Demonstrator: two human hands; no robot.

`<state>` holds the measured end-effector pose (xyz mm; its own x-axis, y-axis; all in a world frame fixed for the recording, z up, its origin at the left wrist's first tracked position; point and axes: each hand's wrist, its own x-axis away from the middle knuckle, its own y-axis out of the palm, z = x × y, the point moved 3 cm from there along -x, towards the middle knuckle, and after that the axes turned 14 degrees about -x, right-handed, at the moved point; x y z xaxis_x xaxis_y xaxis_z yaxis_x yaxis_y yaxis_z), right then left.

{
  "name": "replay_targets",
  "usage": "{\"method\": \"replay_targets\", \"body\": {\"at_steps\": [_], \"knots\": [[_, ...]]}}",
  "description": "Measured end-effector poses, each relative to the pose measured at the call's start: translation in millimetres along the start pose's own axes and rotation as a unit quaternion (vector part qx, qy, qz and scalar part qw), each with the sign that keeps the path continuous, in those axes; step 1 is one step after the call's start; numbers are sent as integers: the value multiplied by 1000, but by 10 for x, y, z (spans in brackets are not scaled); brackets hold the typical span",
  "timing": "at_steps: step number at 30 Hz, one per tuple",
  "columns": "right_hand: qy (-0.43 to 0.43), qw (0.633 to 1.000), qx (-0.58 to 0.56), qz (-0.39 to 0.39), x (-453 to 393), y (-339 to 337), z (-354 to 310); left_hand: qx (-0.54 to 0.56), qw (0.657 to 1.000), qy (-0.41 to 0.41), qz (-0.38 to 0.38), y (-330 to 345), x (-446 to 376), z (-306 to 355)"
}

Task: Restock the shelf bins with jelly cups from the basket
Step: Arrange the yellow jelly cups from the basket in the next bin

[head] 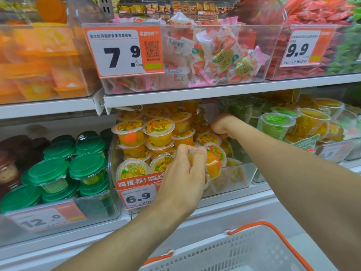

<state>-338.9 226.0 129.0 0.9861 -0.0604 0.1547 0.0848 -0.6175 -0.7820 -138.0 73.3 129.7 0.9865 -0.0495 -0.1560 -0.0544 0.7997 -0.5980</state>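
A clear shelf bin (242, 173) on the lower shelf holds several orange jelly cups (160, 132) piled toward its left and back. My left hand (185, 173) grips an orange jelly cup (214, 161) at the bin's front, lid facing me. My right hand (224, 126) reaches deeper into the same bin, fingers curled down among the cups at the back; what it holds is hidden. The white basket (254, 249) with orange handles sits below at the bottom of the view; I see no cups in its visible part.
A bin of green-lidded cups (58, 169) stands to the left, a bin of green and yellow cups (277, 124) to the right. Above, a shelf edge (195, 94) carries bins of wrapped sweets (224, 55). Price tags hang on the bin fronts.
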Motion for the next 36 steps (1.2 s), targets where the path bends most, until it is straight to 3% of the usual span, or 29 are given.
{"method": "replay_targets", "body": {"at_steps": [8, 13, 19, 22, 23, 25, 26, 28, 29, 31, 33, 36], "knots": [[5, 995, -96, 35, 35, -42, 97, -5, 1000, 14, 2, 41, -14, -31], [6, 995, 96, 15, 173, -9, -3, -7, 1000, 18, 9, 44, -26, -43], [-73, 973, 206, 70, 284, -65, -115, -12, 999, 23, 26, 72, -74, -22], [-103, 979, 128, 117, 507, -229, -150, 12, 999, -13, 40, 115, -130, -48], [-112, 987, 37, 105, 639, -286, -136, 27, 998, -32, 40, 129, -146, -52], [-132, 974, -182, -2, 1024, -378, -117, 62, 994, -76, 38, 146, -180, -51], [-140, 958, -234, -85, 1253, -400, -96, 78, 992, -94, 38, 153, -199, -49], [-190, 935, -210, -213, 1644, -414, -57, 118, 985, -121, 33, 177, -213, -18], [-213, 932, -174, -234, 1757, -406, -17, 135, 982, -130, 28, 201, -220, 3], [-238, 932, -187, -201, 1789, -381, 54, 145, 978, -145, 27, 240, -224, 49], [-190, 917, -307, -171, 1678, -337, 134, 133, 980, -145, 31, 239, -236, 102], [-74, 850, -504, -137, 1379, -328, 176, 59, 994, -86, 44, 159, -288, 174]]}}
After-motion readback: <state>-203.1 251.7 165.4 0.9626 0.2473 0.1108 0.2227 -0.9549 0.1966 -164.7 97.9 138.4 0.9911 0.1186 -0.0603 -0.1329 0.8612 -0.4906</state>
